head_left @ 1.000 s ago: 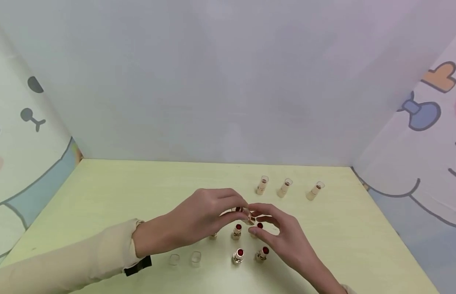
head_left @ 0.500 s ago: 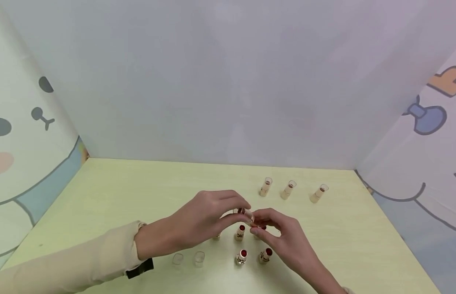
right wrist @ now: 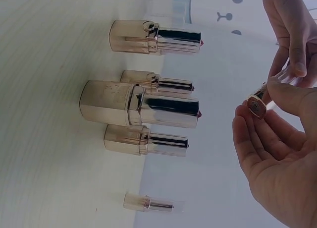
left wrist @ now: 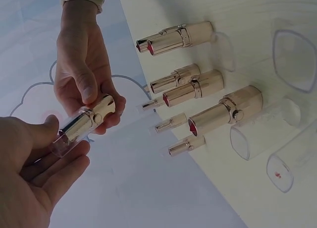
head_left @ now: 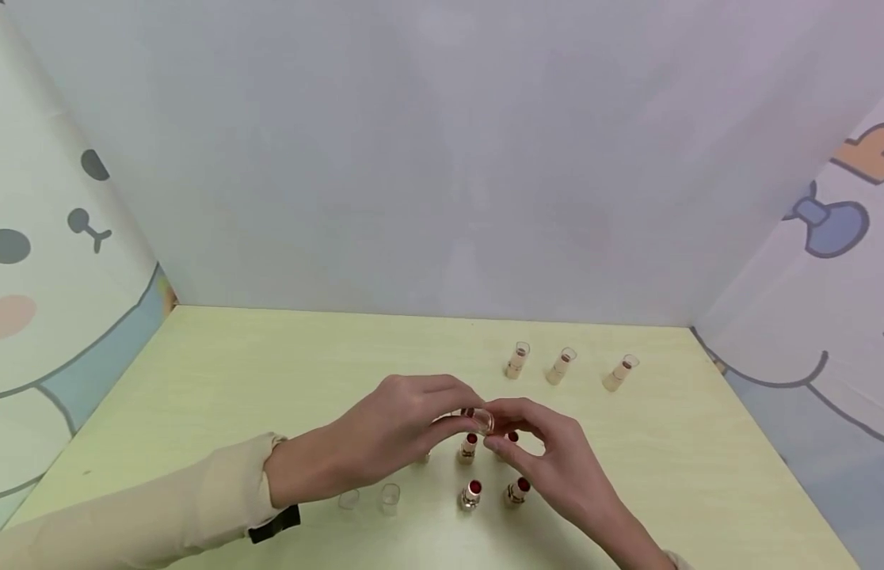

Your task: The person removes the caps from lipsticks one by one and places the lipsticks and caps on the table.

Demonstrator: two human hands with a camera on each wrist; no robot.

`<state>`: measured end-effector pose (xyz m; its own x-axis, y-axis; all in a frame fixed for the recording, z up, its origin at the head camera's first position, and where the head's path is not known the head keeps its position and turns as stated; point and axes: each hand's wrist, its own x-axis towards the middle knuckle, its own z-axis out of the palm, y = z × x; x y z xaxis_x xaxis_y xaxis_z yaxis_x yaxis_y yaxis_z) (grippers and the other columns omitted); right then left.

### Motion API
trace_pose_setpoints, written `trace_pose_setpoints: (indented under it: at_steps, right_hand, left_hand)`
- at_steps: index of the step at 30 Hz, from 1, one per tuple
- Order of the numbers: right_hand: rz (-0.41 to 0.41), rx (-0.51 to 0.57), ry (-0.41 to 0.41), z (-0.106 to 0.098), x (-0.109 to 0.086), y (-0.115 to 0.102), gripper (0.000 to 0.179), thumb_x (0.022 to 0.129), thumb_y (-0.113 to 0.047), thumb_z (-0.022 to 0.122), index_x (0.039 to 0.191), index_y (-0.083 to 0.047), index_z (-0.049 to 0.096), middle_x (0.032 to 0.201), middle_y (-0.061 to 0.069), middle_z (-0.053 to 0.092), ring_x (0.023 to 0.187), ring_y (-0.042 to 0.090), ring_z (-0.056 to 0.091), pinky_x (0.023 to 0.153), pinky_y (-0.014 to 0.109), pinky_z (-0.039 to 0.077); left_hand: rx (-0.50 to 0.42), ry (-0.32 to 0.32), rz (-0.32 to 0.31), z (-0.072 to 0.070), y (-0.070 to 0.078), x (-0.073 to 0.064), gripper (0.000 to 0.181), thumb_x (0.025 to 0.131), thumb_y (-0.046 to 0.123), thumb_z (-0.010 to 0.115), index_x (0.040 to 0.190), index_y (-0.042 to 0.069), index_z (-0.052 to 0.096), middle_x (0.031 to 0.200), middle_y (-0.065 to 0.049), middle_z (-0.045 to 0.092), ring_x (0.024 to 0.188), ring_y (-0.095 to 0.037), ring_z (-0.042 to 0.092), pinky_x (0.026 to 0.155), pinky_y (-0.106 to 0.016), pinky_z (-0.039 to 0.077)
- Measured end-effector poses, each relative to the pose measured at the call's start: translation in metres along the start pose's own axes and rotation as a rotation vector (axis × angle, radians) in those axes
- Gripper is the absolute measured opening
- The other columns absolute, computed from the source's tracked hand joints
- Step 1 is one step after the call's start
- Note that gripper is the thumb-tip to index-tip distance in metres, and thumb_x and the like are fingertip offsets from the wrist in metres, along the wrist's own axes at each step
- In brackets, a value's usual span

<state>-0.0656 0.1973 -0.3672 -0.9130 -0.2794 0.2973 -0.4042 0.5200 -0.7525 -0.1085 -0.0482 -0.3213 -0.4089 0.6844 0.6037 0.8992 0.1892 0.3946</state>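
Note:
In the head view, my left hand [head_left: 395, 427] and right hand [head_left: 552, 447] meet above the table around one lipstick. That lipstick [left wrist: 94, 116], a shiny gold tube, shows best in the left wrist view. My right thumb and fingers pinch its base end. My left hand holds a clear cap [left wrist: 62, 148] that sits over the bullet end, and its fingers partly hide it. Below the hands stand several uncapped lipsticks [head_left: 470, 495] with dark red tips, one half hidden behind the left hand.
Three lipsticks with clear caps [head_left: 517, 361] stand in a row toward the back right of the pale yellow table [head_left: 271, 356]. Two loose clear caps [head_left: 390, 499] are near the front, right of the left sleeve. A grey wall [head_left: 428, 158] rises behind the table.
My right fingers have closed in from beside the lipstick to pinch its base, and its tilt has changed slightly. The left hand keeps its hold. The whole view has shifted a little.

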Motion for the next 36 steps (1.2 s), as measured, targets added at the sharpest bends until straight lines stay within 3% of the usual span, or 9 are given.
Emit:
trace_pose_setpoints:
  at_steps: [12,21,25,33,36]
  right_hand:
    - [0.006,-0.01,0.027,0.0,-0.0019,-0.0044,0.025,0.093,-0.024,0.08,0.114,-0.034,0.071,0.1,-0.019,0.074,0.088,0.004,0.071,0.09,0.032,0.062]
    - [-0.015,0.005,0.002,-0.0006,-0.0035,-0.006,0.025,0.093,-0.024,0.08,0.114,-0.034,0.071,0.097,-0.018,0.073,0.086,0.004,0.07,0.086,0.029,0.061]
    - [-0.026,0.008,-0.005,-0.0013,-0.0044,-0.0065,0.025,0.093,-0.023,0.08,0.114,-0.034,0.071,0.097,-0.017,0.073,0.085,0.004,0.069,0.079,0.024,0.059]
    - [-0.028,0.029,0.01,-0.0005,-0.005,-0.0078,0.023,0.094,-0.024,0.078,0.115,-0.033,0.072,0.099,-0.013,0.075,0.085,0.005,0.069,0.086,0.029,0.06]
    - [-0.026,0.047,0.009,-0.0004,-0.0057,-0.0067,0.023,0.094,-0.023,0.078,0.114,-0.031,0.072,0.101,-0.011,0.076,0.086,0.007,0.07,0.08,0.029,0.062]
  left_hand:
    - [0.071,0.025,0.025,0.0011,0.0025,0.0017,0.007,0.095,0.012,0.077,0.103,0.011,0.077,0.099,0.005,0.078,0.083,0.001,0.072,0.077,-0.003,0.052]
    - [0.017,-0.047,-0.006,-0.0037,0.0044,0.0007,0.009,0.099,0.01,0.072,0.107,0.011,0.076,0.102,0.006,0.077,0.084,0.0,0.07,0.078,-0.002,0.051]
    - [0.031,-0.064,0.016,-0.0053,0.0048,0.0011,0.008,0.099,0.011,0.071,0.106,0.01,0.075,0.101,0.005,0.076,0.082,0.002,0.068,0.076,-0.002,0.051]
    - [0.021,-0.033,-0.009,-0.0049,0.0076,-0.0011,0.009,0.097,0.01,0.074,0.106,0.01,0.077,0.102,0.004,0.078,0.086,0.0,0.072,0.079,-0.004,0.053]
    - [0.031,-0.011,0.012,-0.0052,0.0089,-0.0015,0.01,0.096,0.009,0.075,0.106,0.01,0.077,0.102,0.004,0.078,0.087,-0.001,0.073,0.079,-0.004,0.053]
